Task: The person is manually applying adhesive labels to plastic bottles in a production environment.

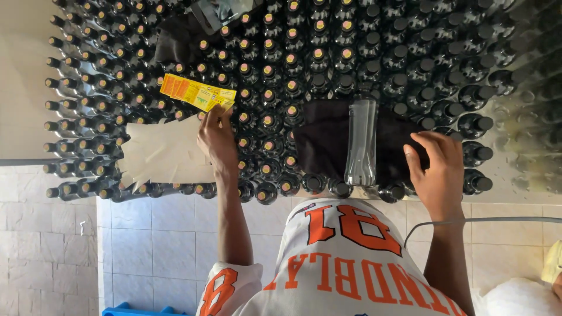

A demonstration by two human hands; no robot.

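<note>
Yellow and orange, the strip of labels (198, 93) lay across the tops of the dark capped bottles (275, 76), its near end pinched between the thumb and fingers of the left hand (216, 137). That hand was closed loosely on the strip, the forearm reaching straight forward from a white jersey sleeve. Just left of it, a pale sheet of backing paper (164, 153) with a jagged edge rested on the bottle caps. Well to the right, a clear plastic bottle (361, 140) lay on a black cloth (322, 143) spread over the bottles. The right hand (436, 169) rested on the right edge of that cloth, fingers curled lightly and a little apart, gripping nothing, near the clear bottle but not touching it. The crowded bottles covered the whole surface (23, 70).
</note>
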